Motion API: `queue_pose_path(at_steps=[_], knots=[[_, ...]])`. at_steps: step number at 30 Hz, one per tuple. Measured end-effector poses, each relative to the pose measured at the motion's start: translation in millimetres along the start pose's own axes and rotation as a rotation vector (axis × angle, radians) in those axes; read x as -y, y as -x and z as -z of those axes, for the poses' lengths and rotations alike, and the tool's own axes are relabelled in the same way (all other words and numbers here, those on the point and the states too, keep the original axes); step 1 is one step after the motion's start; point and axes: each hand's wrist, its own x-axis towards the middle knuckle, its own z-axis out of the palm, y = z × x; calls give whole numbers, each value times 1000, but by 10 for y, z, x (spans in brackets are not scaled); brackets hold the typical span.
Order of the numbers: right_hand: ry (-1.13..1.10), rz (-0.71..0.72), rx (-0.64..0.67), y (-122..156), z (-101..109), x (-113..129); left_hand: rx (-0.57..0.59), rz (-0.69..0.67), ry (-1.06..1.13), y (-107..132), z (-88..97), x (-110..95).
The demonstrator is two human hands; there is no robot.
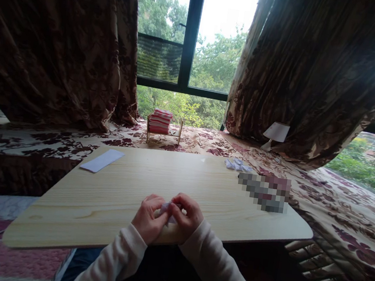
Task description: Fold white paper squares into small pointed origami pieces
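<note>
Both hands meet at the near edge of a light wooden table (102, 203). My left hand (149, 216) and my right hand (187, 214) are closed, pinching a small piece of pale folded paper (165, 209) between the fingertips. Most of the paper is hidden by the fingers. Cream sleeves cover both forearms.
A white paper strip (102, 160) lies at the table's far left. Small folded white papers (237, 165) sit at the far right beside a blurred patch. Behind are a small wooden rack with striped cloth (161, 125), a little white lamp (275, 134), floral curtains and a window.
</note>
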Motion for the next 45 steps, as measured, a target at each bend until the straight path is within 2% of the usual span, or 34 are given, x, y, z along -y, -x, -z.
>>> queue_pose_path(at_steps=[10,13,17,22,27,37,45], knots=[[185,103,-63,-8,9,20,49,-3,-62,-8,-46,-28],[83,10,-135,-35,-12,-16,51,15,8,-8,-37,-39],[-226,-209,-176,-76,-33,-68,-49,118,161,-12,1,1],[-155,-149,-65,-47,-59,-68,-136,196,252,-4,40,48],[-78,-97,-31,1,-64,-46,-117,194,292,6,35,50],[-183,-194,-185,-62,-5,-44,-50,237,426,-14,57,51],[-227,-184,-255,-64,-14,-124,-62,212,337,-4,71,26]])
